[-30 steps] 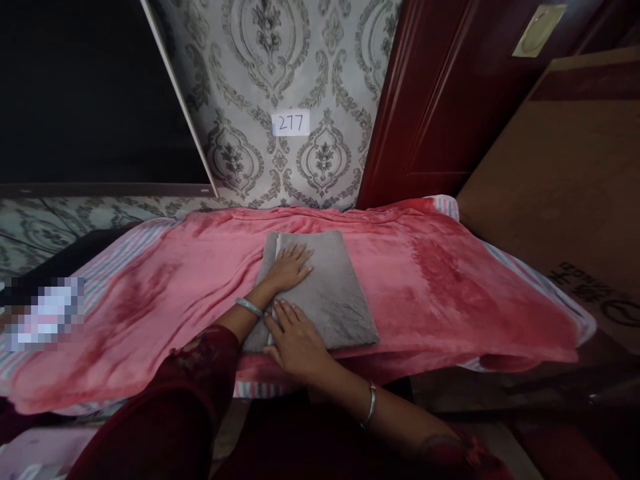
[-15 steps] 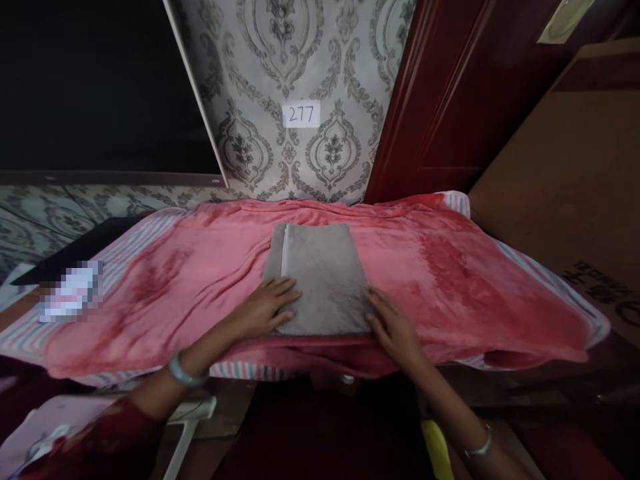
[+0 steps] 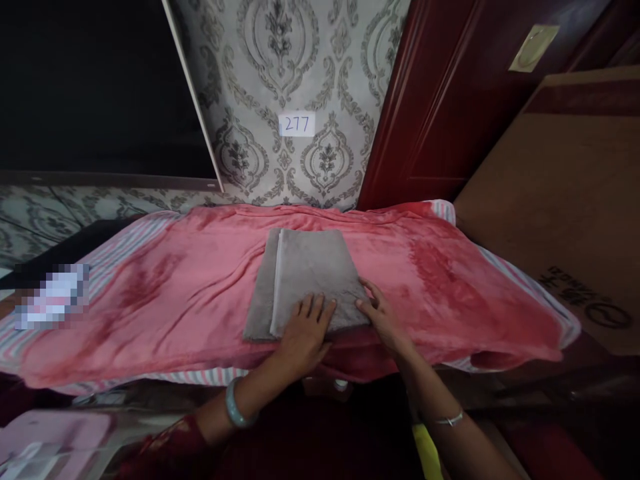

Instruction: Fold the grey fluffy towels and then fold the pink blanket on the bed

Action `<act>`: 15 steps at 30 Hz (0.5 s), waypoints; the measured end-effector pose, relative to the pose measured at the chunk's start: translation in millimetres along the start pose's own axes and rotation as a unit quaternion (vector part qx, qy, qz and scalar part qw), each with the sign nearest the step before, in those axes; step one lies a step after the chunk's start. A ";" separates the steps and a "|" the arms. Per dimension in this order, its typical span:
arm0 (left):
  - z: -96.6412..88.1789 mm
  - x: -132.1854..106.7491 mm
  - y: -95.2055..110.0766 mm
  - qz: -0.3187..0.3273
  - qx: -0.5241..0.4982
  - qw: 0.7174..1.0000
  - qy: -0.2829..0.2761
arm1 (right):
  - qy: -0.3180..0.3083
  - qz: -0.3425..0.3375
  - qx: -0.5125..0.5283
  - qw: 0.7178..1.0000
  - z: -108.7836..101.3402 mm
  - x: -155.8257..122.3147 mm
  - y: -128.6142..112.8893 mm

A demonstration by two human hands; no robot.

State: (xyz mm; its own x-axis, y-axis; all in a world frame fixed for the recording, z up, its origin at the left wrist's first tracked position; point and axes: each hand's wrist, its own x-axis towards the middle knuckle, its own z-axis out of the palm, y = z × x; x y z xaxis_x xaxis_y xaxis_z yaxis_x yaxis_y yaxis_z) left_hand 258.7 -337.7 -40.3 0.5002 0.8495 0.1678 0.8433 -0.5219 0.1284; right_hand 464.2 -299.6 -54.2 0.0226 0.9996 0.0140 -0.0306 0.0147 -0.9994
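Note:
A folded grey towel (image 3: 305, 270) lies flat on a pink blanket (image 3: 190, 293) that covers a table. My left hand (image 3: 305, 330) rests on the towel's near edge, fingers stretched out flat. My right hand (image 3: 381, 315) is at the towel's near right corner, thumb and fingers curled at the corner's edge. Both wrists wear bangles.
A striped cloth (image 3: 125, 243) shows under the blanket at its edges. Patterned wallpaper with a label reading 277 (image 3: 297, 124) is behind. A dark red door (image 3: 450, 100) and a brown cardboard box (image 3: 560, 200) stand to the right. A pink item (image 3: 55, 440) sits low left.
My left hand has slid from the towel's near left corner to the middle of its near edge. My right hand stays at the near right corner. The towel's layers are now slightly offset.

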 end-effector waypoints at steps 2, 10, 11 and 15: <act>1.6 4.7 6.1 -0.033 -0.015 0.999 0.013 | 0.000 0.035 0.103 0.994 9.8 -0.2 -13.7; -21.1 18.7 -7.5 -0.101 -0.099 0.990 0.022 | 0.022 0.035 0.293 0.955 30.9 7.6 -20.3; -27.3 21.0 -12.8 -0.092 -0.122 0.988 0.027 | 0.024 0.039 0.317 0.947 29.3 8.1 -13.2; -65.9 36.5 -37.2 -0.050 -0.227 0.971 0.058 | -0.016 0.122 0.339 0.933 21.8 7.2 16.2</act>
State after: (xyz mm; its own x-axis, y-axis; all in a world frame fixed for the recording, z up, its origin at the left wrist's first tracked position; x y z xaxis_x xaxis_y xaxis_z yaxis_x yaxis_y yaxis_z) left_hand 232.6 -292.4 25.5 0.3724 0.8973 0.2370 0.7001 -0.4393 0.5630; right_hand 442.0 -291.7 -69.7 -0.0970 0.9750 -0.2000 -0.6555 -0.2138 -0.7243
